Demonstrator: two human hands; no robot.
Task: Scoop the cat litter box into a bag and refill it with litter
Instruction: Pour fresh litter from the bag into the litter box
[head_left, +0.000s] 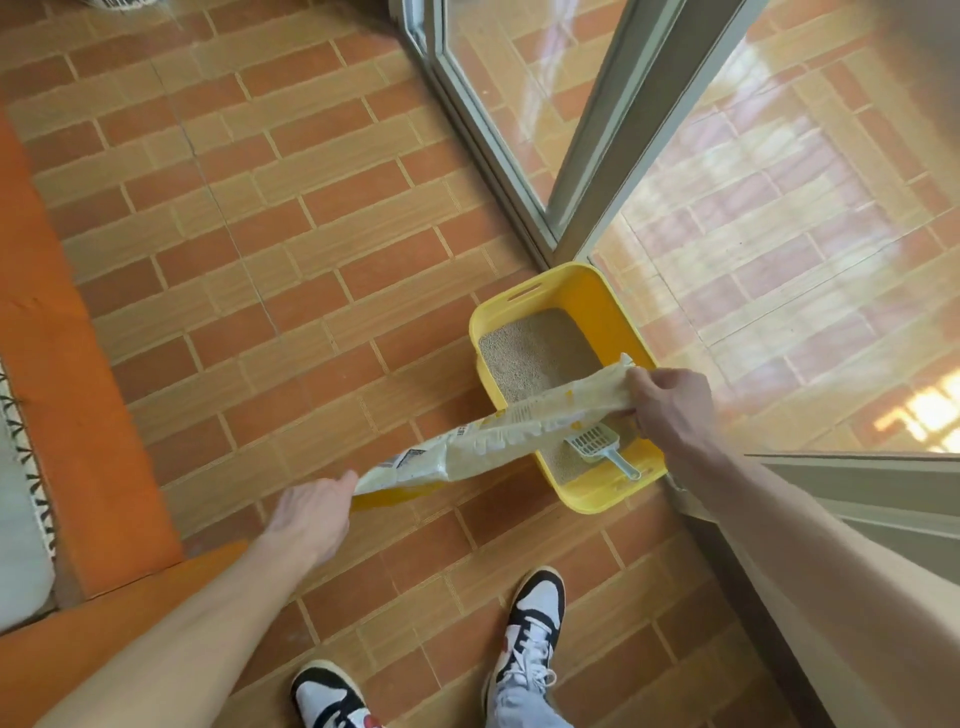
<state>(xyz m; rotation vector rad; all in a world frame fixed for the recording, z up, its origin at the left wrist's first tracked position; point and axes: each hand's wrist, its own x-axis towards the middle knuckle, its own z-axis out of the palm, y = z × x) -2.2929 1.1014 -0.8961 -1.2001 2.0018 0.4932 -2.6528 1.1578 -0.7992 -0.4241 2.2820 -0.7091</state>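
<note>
1. While the yellow litter box (558, 291) sits on the tiled floor (249, 218), tucked against the glass door frame (597, 171), open floor spreads to its left.
2. Right hand (670, 402) pinches the litter bag (493, 434) at its far end over the box; left hand (317, 512) grips the near end.
3. Grey scoop (597, 447) lies in the litter.
</note>
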